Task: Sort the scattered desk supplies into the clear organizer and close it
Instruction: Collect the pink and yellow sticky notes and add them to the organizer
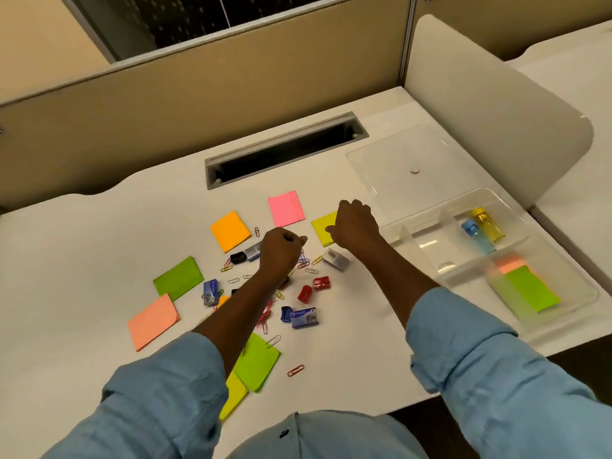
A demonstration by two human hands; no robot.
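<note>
Clear organizer (430, 250) lies right of both hands. Right hand (356, 223) is nearer, curled onto yellow pad (319, 234), grip unsure. Left hand (281, 248) clenched over paper clips (306, 261), contents unseen.

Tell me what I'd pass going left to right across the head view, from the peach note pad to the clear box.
peach pad → orange pad → pink pad → right hand → clear organizer

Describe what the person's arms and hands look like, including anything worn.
The left sleeve and right sleeve are light blue shirt fabric, pushed up so the forearms are bare. The left hand and right hand wear no gloves; no ring or watch shows.
</note>
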